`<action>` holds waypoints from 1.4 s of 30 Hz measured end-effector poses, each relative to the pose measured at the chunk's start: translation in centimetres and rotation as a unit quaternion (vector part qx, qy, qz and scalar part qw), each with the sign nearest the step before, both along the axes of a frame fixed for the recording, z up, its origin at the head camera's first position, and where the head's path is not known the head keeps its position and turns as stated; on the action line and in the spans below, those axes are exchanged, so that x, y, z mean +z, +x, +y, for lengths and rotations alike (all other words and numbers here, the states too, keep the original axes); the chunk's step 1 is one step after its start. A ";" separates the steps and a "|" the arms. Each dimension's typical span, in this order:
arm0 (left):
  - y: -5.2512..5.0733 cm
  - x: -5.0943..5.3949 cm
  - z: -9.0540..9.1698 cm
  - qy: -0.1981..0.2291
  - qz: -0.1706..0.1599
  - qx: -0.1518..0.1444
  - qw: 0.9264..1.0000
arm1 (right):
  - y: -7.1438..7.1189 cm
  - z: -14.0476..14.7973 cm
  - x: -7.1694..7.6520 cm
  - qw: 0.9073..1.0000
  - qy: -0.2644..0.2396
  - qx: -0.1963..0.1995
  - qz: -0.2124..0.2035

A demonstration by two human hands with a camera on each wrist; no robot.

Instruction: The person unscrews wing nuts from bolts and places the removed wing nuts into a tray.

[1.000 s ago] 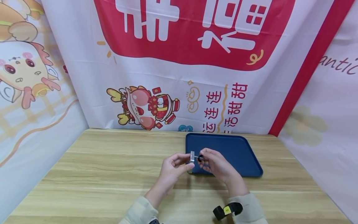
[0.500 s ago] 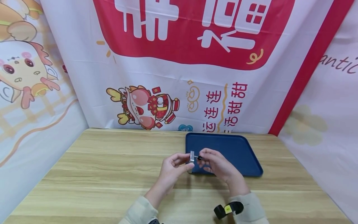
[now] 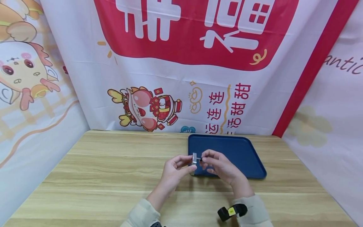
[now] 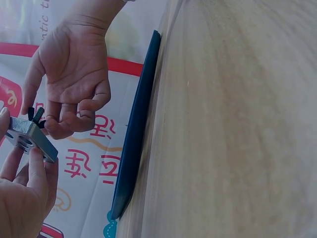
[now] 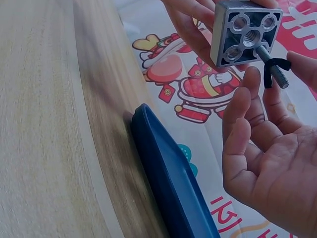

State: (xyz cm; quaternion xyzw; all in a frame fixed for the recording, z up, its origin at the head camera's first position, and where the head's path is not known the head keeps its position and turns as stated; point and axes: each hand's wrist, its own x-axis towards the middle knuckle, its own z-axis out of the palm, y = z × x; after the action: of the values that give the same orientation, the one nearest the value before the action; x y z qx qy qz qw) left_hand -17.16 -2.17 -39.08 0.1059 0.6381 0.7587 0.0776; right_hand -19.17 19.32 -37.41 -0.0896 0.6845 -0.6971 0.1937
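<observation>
Holding the metal block [image 3: 194, 159] and wing nut [image 5: 269, 69]

Gripping the metal block by its edges, the left hand [image 3: 176, 168] has its thumb on one side and its fingers on the other; the gap between them is as wide as the part. The block is square, with corner holes and a threaded central hole in the face turned toward the right hand [image 3: 221, 167].

A threaded rod [image 5: 281, 80] projects from that face at the lower-right corner, as seen from the right wrist. The pictures do not show how deeply the rod is seated. The black wing nut sits partway along the rod, and the rod's free end extends beyond it.

The right hand pinches the wing nut between thumb and fingertip, the gap being narrow. Its other fingers are bent and lie just beside the nut and rod.

The assembly is raised above the table. In the head view, it appears over the near-left corner of the blue tray [image 3: 238, 154], which lies on the wood-grain table [image 3: 113, 164] at its far side, right of centre. A black strap [image 3: 232, 211] with a yellow label is at the right cuff. Behind the table hangs a white banner [image 3: 170, 72] with a red panel.
</observation>
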 end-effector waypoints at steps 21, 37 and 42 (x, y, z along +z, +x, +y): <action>0.1 0.1 0.0 0.005 -0.001 -0.003 1.000 | 0.0 0.1 -0.3 0.999 0.030 -0.002 0.035; 0.0 0.0 0.0 0.004 -0.001 -0.004 1.000 | 0.1 -0.5 0.3 0.999 0.002 -0.032 -0.003; 0.1 0.0 -0.1 0.001 -0.003 -0.008 1.000 | 0.1 -0.5 0.2 0.999 -0.002 -0.042 -0.008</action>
State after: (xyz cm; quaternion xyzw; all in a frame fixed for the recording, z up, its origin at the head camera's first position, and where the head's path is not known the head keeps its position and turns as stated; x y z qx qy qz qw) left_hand -17.05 -2.22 -39.07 0.1090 0.6360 0.7592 0.0847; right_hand -19.06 18.80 -37.20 -0.0555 0.6843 -0.7070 0.1699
